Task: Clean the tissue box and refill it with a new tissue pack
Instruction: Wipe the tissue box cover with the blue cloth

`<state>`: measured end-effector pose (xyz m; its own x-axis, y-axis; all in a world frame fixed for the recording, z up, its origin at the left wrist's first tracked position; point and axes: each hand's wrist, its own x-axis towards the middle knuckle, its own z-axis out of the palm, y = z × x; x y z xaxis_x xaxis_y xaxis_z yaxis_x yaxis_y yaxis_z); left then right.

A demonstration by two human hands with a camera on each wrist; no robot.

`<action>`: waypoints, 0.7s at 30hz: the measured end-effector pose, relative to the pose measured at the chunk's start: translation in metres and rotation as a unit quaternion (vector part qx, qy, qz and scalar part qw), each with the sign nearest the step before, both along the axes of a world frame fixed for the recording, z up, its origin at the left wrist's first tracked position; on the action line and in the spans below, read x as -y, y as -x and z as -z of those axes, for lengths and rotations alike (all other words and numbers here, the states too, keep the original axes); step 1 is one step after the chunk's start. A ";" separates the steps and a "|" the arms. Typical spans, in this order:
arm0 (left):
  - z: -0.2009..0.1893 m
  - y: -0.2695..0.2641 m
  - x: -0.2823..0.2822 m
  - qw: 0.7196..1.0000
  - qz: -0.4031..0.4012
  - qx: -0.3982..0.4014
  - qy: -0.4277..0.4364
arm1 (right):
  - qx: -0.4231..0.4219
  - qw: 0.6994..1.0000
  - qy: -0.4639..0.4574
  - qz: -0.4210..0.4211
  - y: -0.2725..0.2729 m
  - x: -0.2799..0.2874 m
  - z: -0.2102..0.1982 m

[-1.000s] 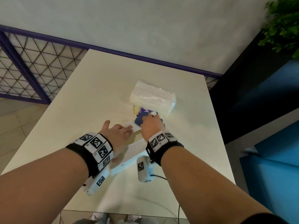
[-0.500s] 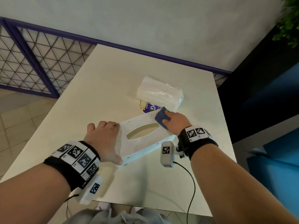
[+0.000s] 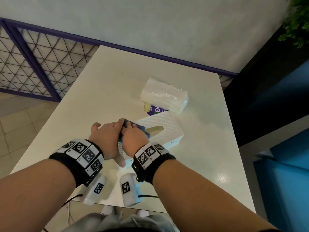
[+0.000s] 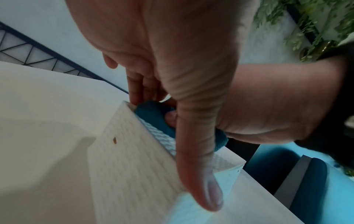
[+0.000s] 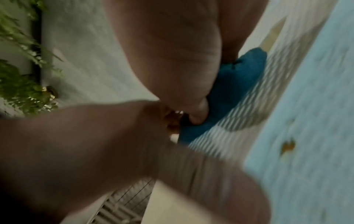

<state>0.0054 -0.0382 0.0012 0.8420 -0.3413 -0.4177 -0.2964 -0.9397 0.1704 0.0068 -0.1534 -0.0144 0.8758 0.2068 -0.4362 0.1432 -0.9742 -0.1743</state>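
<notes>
Your right hand (image 3: 133,139) presses a blue cloth (image 3: 132,123) flat against the top of the white tissue box (image 3: 164,126), at the box's left end, just left of the oval slot. The fingers lie over the cloth; the wrist views show the thumb tucked against its edge, so the hand grips the cloth while pushing it down. Your left hand (image 3: 106,139) steadies the box at its left end: the fingers reach along the far left corner and the thumb runs down the near side wall, touching it, with the fingers fairly straight rather than curled. The box sits near the middle of the counter (image 3: 103,91). Just beyond its far right end lies the new tissue pack (image 3: 164,95) in clear wrap, resting partly on a purple packet (image 3: 156,110).
</notes>
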 end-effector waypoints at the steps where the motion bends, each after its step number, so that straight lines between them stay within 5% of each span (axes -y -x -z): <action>1: 0.000 0.001 -0.001 1.000 0.000 0.004 0.005 | 0.016 0.999 -0.004 -0.028 -0.002 0.003 -0.001; 8: 0.000 0.007 -0.004 1.000 -0.005 -0.012 -0.013 | 0.017 0.990 0.134 0.034 -0.034 0.099 -0.007; 12: 0.007 0.006 -0.006 1.000 -0.016 -0.016 0.020 | 0.044 0.987 0.096 0.123 -0.032 0.062 -0.001; 17: 0.010 0.002 -0.009 0.995 -0.036 -0.013 0.091 | 0.010 1.000 0.018 0.020 -0.006 -0.011 -0.004; 21: 0.009 0.003 -0.012 0.995 -0.045 -0.020 0.089 | 0.038 0.996 0.006 -0.084 0.000 -0.007 -0.004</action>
<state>0.0026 -0.0264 -0.0081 0.8568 -0.3371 -0.3903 -0.2024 -0.9159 0.3467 0.0063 -0.1461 -0.0107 0.8596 0.3487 -0.3734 0.3173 -0.9372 -0.1447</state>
